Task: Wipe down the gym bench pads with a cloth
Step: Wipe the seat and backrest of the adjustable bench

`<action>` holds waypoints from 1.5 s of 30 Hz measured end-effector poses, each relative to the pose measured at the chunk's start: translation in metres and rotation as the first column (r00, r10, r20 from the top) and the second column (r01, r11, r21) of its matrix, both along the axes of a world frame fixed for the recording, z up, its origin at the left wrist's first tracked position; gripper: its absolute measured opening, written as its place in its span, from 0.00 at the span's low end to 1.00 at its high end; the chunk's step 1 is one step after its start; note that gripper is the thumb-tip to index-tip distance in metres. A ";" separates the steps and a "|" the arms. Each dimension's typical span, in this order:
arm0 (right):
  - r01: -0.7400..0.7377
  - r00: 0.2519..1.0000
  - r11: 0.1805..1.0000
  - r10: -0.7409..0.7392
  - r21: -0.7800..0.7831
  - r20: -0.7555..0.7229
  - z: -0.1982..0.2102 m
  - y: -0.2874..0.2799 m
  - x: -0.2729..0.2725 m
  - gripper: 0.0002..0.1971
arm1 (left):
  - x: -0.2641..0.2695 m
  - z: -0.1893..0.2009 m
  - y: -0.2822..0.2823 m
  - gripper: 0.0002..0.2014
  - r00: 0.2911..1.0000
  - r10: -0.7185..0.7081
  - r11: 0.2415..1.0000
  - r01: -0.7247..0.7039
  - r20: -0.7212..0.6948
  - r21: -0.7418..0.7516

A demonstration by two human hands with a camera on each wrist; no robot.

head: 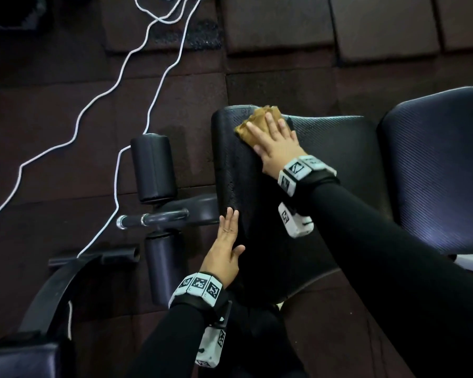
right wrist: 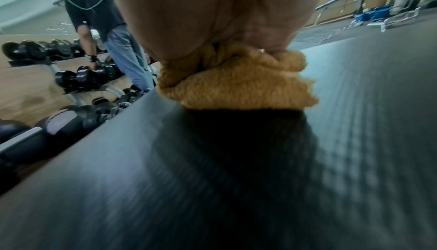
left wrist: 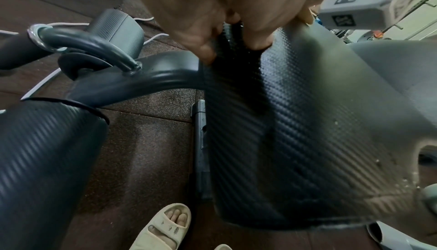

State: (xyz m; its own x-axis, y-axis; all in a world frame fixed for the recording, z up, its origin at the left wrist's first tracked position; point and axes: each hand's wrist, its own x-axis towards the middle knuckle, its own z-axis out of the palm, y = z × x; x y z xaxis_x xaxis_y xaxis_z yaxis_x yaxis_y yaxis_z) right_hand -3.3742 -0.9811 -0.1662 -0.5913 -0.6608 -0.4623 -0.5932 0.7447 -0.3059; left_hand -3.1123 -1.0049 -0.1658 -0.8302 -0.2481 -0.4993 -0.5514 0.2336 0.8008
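A black textured seat pad (head: 325, 165) of the gym bench fills the middle of the head view. My right hand (head: 273, 137) lies flat with spread fingers on a bunched tan cloth (head: 260, 120) and presses it onto the pad's far corner. In the right wrist view the cloth (right wrist: 238, 85) is crumpled under my palm on the blurred pad (right wrist: 212, 179). My left hand (head: 228, 241) rests with straight fingers against the pad's left side edge. The left wrist view shows those fingers (left wrist: 203, 48) touching the pad's side (left wrist: 295, 123).
A second dark pad (head: 437, 165) lies to the right. Black foam rollers (head: 153, 167) and a metal handle bar (head: 153, 219) stand left of the seat. White cords (head: 159, 85) trail over the rubber floor tiles. A person stands at a dumbbell rack (right wrist: 78, 80).
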 end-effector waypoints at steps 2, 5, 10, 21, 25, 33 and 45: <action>0.069 0.998 0.997 -0.068 -0.021 0.014 -0.001 0.005 -0.016 0.28 | 0.001 0.001 0.001 0.42 1.000 0.012 1.000 -0.012 0.002 0.008; 0.189 0.982 0.980 -0.190 -0.057 -0.011 0.003 0.034 -0.009 0.28 | 0.001 0.000 0.001 0.42 1.000 0.005 1.000 -0.005 0.000 0.009; 0.160 0.987 0.986 -0.160 -0.041 0.010 0.012 0.061 0.045 0.28 | 0.001 -0.004 0.000 0.41 1.000 -0.015 1.000 0.015 -0.002 -0.002; 0.021 1.000 0.998 -0.021 -0.058 0.016 0.004 -0.004 -0.006 0.26 | 0.002 -0.006 -0.001 0.42 1.000 -0.004 1.000 0.004 0.008 0.005; 0.138 0.990 0.985 -0.137 -0.101 0.011 0.004 0.020 -0.013 0.26 | 0.002 -0.006 0.000 0.42 1.000 0.006 1.000 -0.006 0.004 0.023; 0.214 0.972 0.972 -0.201 -0.100 0.126 0.024 0.085 0.098 0.30 | 0.001 -0.005 0.001 0.43 1.000 0.024 1.000 -0.024 0.000 -0.003; 0.296 0.947 0.947 -0.273 -0.125 0.171 0.044 0.159 0.158 0.28 | -0.023 0.041 0.061 0.30 0.966 0.250 0.872 -0.197 0.061 -0.448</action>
